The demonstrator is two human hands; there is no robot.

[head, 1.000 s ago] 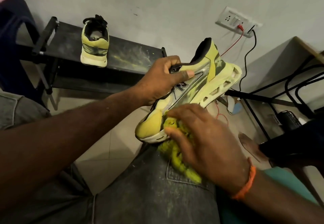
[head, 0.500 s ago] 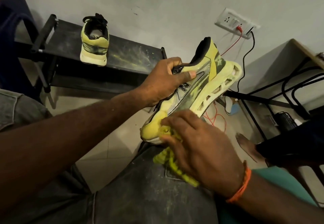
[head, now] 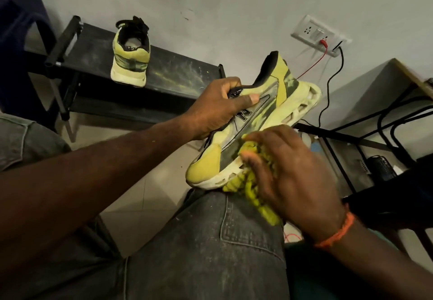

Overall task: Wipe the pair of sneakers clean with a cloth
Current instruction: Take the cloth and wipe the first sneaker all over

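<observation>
Yellow sneaker (head: 255, 133) held by left hand (head: 218, 107), grip curled round collar, thumb laid along side panel; toe rested on knee (jeans (head: 210, 241)). Yellow cloth (head: 251, 183) bunched in right hand (head: 288, 170) grip, pressed on midsole just below left grip. Second sneaker (head: 130, 60) well beyond, on black shelf (head: 175, 74).
</observation>
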